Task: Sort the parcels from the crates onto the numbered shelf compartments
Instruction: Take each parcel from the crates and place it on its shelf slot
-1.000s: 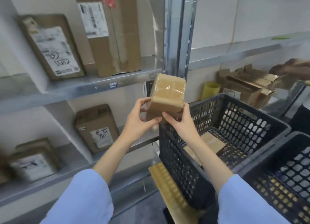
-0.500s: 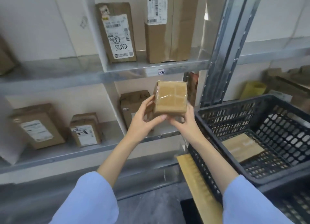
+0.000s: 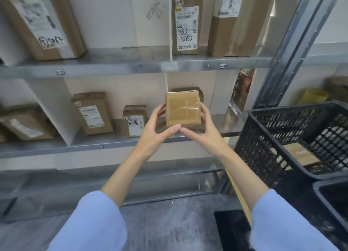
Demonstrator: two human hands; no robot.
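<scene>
Parcel sorting store. Metal shelving (image 3: pixel 131 67), white dividers (image 3: pixel 54 109), numbered tags (image 3: pixel 223 65) on shelf edge, labelled cardboard parcels (image 3: pixel 185 25) standing in compartments; black plastic crate (image 3: pixel 278 122) alongside.

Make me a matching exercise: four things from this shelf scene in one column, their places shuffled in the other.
Things
1. small taped parcel
2. parcel marked 5082
3. flat parcel
4. label 1-4

Places
A. lying in the black crate
B. stuck on the upper shelf, on its front edge
C. held between left hand and right hand
D. standing on the upper shelf

Pairs: 1-C, 2-D, 3-A, 4-B
</scene>
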